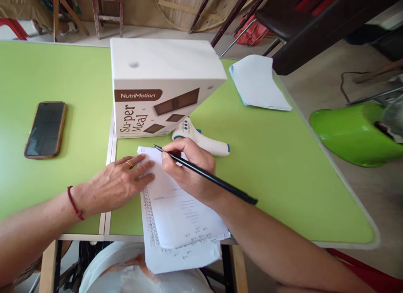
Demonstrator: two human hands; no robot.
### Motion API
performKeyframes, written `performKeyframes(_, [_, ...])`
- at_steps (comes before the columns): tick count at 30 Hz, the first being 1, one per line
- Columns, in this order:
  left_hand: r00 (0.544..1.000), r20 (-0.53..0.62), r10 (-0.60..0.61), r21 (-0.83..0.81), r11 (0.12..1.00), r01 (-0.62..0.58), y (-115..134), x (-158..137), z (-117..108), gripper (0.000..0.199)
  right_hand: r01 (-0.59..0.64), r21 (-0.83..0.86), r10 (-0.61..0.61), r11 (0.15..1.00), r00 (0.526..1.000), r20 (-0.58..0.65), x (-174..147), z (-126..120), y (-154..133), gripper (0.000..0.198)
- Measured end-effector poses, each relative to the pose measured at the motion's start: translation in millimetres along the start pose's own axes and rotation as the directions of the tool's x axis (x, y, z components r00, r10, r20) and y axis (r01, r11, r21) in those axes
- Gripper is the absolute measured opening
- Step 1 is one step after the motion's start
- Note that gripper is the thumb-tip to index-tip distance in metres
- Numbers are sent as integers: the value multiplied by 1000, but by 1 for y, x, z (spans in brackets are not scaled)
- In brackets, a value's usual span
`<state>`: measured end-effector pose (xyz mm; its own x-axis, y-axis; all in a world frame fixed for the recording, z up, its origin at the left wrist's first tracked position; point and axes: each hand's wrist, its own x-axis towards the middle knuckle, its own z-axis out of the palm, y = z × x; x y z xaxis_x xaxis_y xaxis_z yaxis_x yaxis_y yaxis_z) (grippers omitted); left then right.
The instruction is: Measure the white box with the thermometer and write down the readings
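Sheets of paper [189, 209] with print and handwriting lie stacked at the table's near edge, the lower ones sticking out past it. My left hand [121, 179], with a ring and a red bracelet, rests flat with fingers stretched over the papers' upper left edge. In my right hand [192, 167] is a black pen [217, 181], pinched between thumb and fingers. Its tip points up and left, over the top part of the top sheet; whether it touches the paper I cannot tell. Right behind that hand lies a white infrared thermometer [210, 144], partly hidden.
A white NutriMotion box [170, 60] stands upright behind the papers. At left a phone [45, 129] lies on the green table [283, 167]. Folded paper [260, 83] sits at the far right edge. Beyond it are a green bin [349, 133] and a dark chair [289, 28].
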<state>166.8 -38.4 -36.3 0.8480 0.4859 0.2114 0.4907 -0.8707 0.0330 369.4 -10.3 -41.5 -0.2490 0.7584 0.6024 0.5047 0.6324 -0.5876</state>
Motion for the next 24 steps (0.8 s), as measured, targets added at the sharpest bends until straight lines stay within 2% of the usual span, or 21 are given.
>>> performKeyframes(2, [1000,-12,17,-1,1000,-17,-2,0,0,24,147,-135,-140,980,988,59,6,-16,-5,12])
performKeyframes(4, [999,-24,33,-13,999,-33,-5,0,-1,24,246,-279,-200,928,963,183,10,-33,-10,15])
performKeyframes(7, [999,-22,40,-36,998,-41,-7,2,-4,23,328,-470,-158,819,917,365,8,-53,-13,18])
performKeyframes(10, [999,-6,38,-64,997,-38,-8,3,-6,22,398,-593,-109,700,880,462,-3,-63,-10,21])
performKeyframes(13, [999,3,34,-88,996,-34,-8,3,-5,21,414,-638,-61,649,865,498,-18,-65,-4,23])
performKeyframes(16, [999,-24,34,-104,994,-36,-10,2,-4,18,388,-656,-14,648,867,499,-30,-64,2,24])
performKeyframes(18, [997,-71,40,-109,993,-47,-12,2,-6,15,366,-655,24,661,862,506,-36,-63,2,25])
performKeyframes(20, [981,-192,-1,-108,994,-20,-17,3,-12,10,339,-651,52,680,863,503,-39,-62,0,24])
performKeyframes(21, [953,-297,-55,-101,995,26,-21,3,-14,8,322,-648,61,690,867,495,-40,-62,-2,23])
performKeyframes(22, [894,-430,-127,-102,991,92,-26,3,-16,10,307,-645,68,700,870,488,-41,-62,-5,23])
performKeyframes(23, [794,-570,-210,-131,978,165,-32,3,-16,16,293,-639,76,711,872,484,-42,-63,-7,22])
performKeyframes(24, [669,-684,-292,-189,956,224,-39,2,-15,24,283,-632,81,721,872,483,-42,-64,-9,21])
